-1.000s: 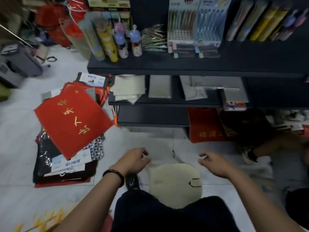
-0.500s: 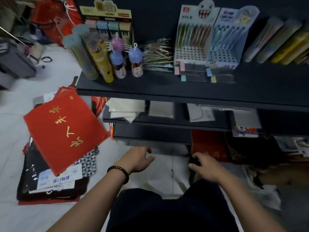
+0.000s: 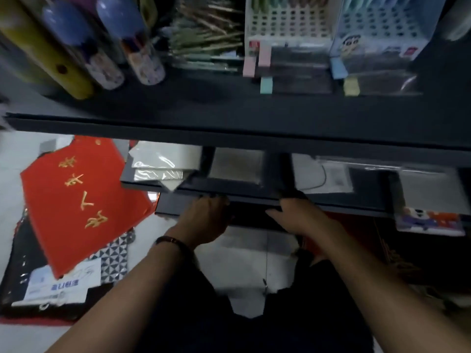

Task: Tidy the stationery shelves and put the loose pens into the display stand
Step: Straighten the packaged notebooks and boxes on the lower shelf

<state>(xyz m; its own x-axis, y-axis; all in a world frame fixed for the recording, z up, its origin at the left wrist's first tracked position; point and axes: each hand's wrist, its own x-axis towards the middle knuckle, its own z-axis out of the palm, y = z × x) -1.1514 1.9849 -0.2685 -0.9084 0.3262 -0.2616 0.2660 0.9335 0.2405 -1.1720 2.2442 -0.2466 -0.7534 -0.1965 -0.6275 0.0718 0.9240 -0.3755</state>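
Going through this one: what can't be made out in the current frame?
Head view only:
- Left hand and right hand: fingertips hidden at the dark middle shelf edge, grip unclear.
- Display stands: tops cut off by the upper frame edge.
- Loose pens: motion-blurred, uncountable.

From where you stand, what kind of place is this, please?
Probably a stationery shop: a dark shelf holds a perforated pen display stand, a pile of loose pens and small pastel note pads.

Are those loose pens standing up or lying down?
Lying down: the loose pens sprawl in a heap on the shelf beside the white display stand.
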